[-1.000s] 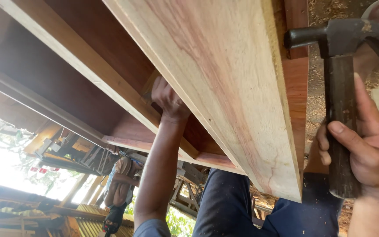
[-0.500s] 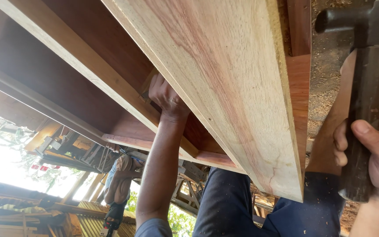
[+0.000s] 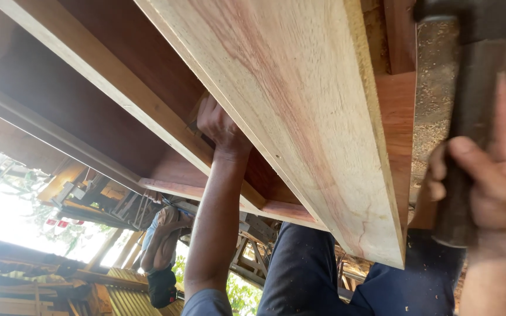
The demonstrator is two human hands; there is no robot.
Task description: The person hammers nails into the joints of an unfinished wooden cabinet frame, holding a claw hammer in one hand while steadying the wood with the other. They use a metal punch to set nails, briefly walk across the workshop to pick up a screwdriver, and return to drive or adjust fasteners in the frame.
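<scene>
My right hand [image 3: 493, 181] grips the dark handle of a hammer [image 3: 469, 117] at the right edge; the hammer's metal head is at the top, partly out of frame. My left arm reaches in under a wide pale plank [image 3: 300, 117]. My left hand [image 3: 221, 126] curls around a small pale wooden piece [image 3: 197, 111] where the plank meets a reddish-brown wooden frame [image 3: 89, 117]. The fingertips are hidden behind the plank's edge.
My dark blue trousers [image 3: 311, 269] show below the plank. Sawdust covers the ground [image 3: 434, 76] beside the hammer. Another person [image 3: 162, 246] in light clothes bends among stacked timber and benches [image 3: 89, 193] in the bright background at the lower left.
My right hand has carried the hammer to the right and nearer the camera, so its head now sits at the top edge. My left hand has stayed at the plank.
</scene>
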